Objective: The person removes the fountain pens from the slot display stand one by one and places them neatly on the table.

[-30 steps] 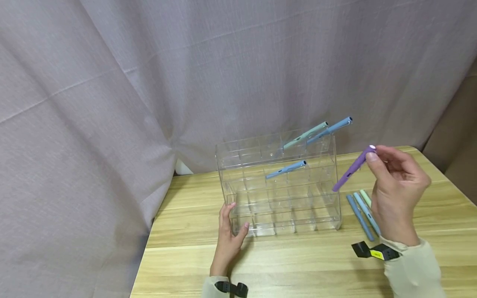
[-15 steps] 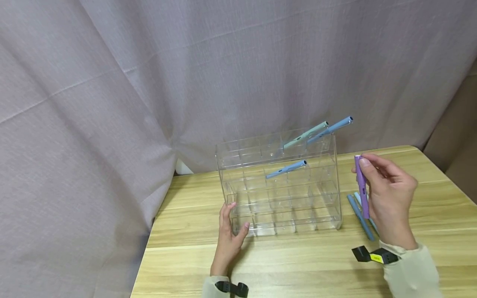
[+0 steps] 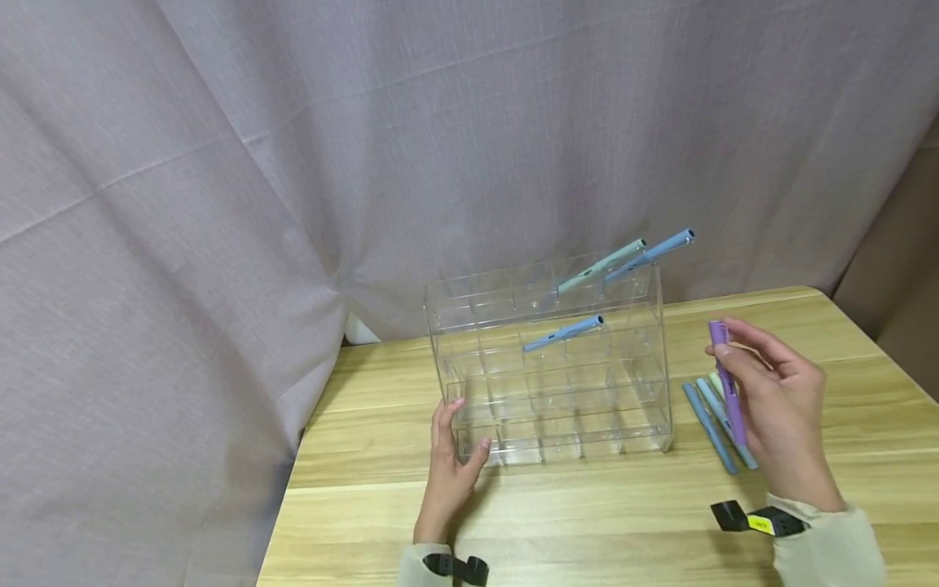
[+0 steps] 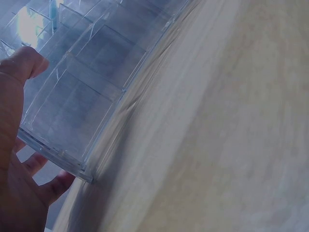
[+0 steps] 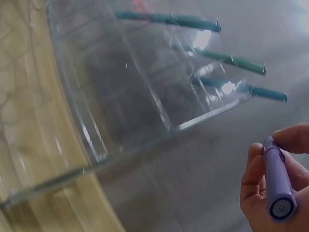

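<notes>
7 pens (image 3: 732,406), 1 clear rack (image 3: 553,377), 2 hands (image 3: 785,401)

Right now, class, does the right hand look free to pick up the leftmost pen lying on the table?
Probably not: the right hand pinches the purple pen, though nothing appears to cover the leftmost pen.

head view looks down; closer wrist views share the rack (image 3: 548,377).

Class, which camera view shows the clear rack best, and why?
The head view: it frames the clear rack from end to end, with the left hand covering a little. The left wrist view shows only one corner and nearby compartments; the right wrist view, a larger part, also cropped.
</notes>
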Available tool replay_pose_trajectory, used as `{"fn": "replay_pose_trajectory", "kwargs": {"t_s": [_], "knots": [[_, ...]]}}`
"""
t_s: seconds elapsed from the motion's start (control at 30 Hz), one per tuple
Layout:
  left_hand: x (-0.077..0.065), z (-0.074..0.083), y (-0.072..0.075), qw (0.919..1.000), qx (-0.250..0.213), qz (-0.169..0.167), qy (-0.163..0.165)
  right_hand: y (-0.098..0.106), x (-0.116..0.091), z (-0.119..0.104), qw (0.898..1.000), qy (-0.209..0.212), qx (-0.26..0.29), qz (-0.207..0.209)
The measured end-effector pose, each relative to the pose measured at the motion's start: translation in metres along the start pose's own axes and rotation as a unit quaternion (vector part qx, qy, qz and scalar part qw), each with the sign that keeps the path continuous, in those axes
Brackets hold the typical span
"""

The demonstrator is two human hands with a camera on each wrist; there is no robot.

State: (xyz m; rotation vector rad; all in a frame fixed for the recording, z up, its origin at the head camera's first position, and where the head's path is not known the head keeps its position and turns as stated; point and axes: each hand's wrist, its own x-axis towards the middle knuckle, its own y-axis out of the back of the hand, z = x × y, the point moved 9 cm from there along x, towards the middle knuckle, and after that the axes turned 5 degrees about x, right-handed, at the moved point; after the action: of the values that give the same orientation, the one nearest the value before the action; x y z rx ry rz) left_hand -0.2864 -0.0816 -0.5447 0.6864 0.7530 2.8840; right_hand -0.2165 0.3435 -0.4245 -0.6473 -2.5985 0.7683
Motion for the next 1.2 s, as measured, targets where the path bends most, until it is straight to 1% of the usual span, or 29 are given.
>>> {"fn": "replay_pose_trajectory", "kwargs": {"t_s": [0.2, 0.27, 0.37, 0.47, 0.6, 0.73, 0.97, 1.07, 1.2], "knots": [[0.000, -0.001, 0.001, 1.0000, -0.005, 0.000, 0.004, 0.020, 0.005, 0.006, 0.999, -0.027, -0.017, 0.013], [0.000, -0.002, 0.000, 1.0000, -0.007, -0.002, 0.006, 0.028, 0.007, 0.009, 0.999, -0.037, -0.029, 0.024], [0.000, -0.003, 0.000, 1.0000, -0.007, -0.003, 0.006, 0.042, 0.012, 0.015, 0.995, -0.054, -0.066, 0.053], [-0.001, -0.003, -0.001, 1.0000, -0.005, -0.004, 0.005, 0.058, 0.015, 0.022, 0.985, -0.082, -0.125, 0.085], [-0.001, -0.002, -0.001, 0.9999, -0.006, -0.006, 0.008, 0.076, 0.018, 0.031, 0.971, -0.106, -0.186, 0.105], [-0.001, -0.002, -0.002, 0.9999, -0.006, -0.010, 0.011, 0.091, 0.021, 0.036, 0.959, -0.114, -0.232, 0.113], [-0.001, -0.002, -0.002, 0.9999, -0.005, -0.009, 0.008, 0.108, 0.025, 0.041, 0.928, -0.121, -0.335, 0.113], [-0.001, -0.001, -0.001, 1.0000, -0.003, -0.005, 0.004, 0.113, 0.026, 0.044, 0.926, -0.122, -0.338, 0.113], [0.000, -0.001, 0.000, 1.0000, -0.002, 0.002, 0.000, 0.120, 0.029, 0.047, 0.927, -0.121, -0.335, 0.114]]}}
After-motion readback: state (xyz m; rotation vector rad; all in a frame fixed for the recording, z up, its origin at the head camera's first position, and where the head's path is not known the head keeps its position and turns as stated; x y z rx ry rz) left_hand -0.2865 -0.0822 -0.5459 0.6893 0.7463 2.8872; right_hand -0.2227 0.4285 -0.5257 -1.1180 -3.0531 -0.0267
